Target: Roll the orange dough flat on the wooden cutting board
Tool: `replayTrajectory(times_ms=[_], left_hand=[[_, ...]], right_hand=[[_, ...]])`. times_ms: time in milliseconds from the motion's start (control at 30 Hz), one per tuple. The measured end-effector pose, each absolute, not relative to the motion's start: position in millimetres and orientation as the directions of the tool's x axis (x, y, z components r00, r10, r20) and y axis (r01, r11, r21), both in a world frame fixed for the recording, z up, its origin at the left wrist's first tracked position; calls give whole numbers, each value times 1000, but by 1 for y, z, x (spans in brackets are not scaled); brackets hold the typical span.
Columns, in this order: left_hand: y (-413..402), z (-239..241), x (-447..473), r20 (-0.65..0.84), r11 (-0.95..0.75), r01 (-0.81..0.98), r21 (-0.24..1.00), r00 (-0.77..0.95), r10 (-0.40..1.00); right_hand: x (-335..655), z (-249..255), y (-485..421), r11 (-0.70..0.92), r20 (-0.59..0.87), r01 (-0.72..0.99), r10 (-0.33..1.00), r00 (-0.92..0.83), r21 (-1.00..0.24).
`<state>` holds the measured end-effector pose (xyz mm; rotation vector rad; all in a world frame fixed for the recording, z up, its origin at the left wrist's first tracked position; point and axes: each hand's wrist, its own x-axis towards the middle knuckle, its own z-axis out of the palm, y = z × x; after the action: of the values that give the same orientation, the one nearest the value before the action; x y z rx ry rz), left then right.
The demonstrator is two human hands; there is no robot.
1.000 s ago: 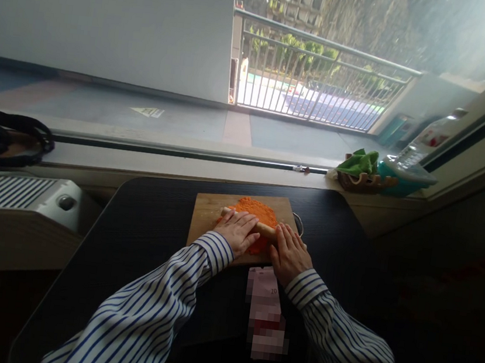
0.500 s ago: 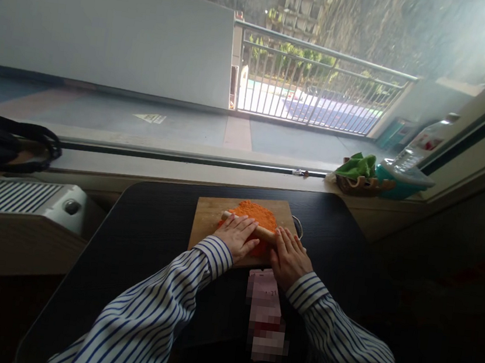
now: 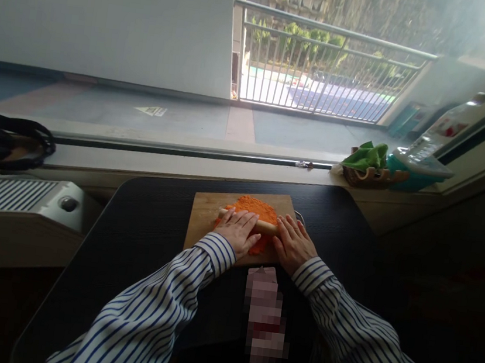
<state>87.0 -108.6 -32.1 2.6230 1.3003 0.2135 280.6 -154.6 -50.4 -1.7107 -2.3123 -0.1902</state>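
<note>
— Right hand (image 3: 294, 244) edged slightly forward!
— Setting?
— Dark table (image 3: 139, 233) beside a pale windowsill (image 3: 174, 165), bearing a wooden board (image 3: 202, 215). Left hand (image 3: 239, 231), likewise right, lay open, fingers flat over the rolling pin (image 3: 266, 227), across orange dough (image 3: 257, 206).
— Pin looked light, stiff, best pressed near its ends; dough seemed soft.

My sleeves (image 3: 152, 306) are white with blue stripes, the rolling pin (image 3: 267, 227) is pale beige, the dough-like sheet (image 3: 261, 206) orange, the board (image 3: 202, 218) light brown, the table (image 3: 150, 211) black, and the cloth (image 3: 367, 157) green.
</note>
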Motion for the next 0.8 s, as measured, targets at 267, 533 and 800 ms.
replayTrajectory(times_ms=[267,533,800], left_hand=[[-128,-29,77,44,-608,767,203,614,788],[-142,-24,72,72,-638,757,144,635,770],[-123,-27,67,151,-601,793,100,585,797]], right_hand=[[274,-53,-179,335,319,941,897,-304,-45],[277,-59,-189,408,403,910,846,-348,-71],[294,-52,-170,519,393,845,809,-437,-129]])
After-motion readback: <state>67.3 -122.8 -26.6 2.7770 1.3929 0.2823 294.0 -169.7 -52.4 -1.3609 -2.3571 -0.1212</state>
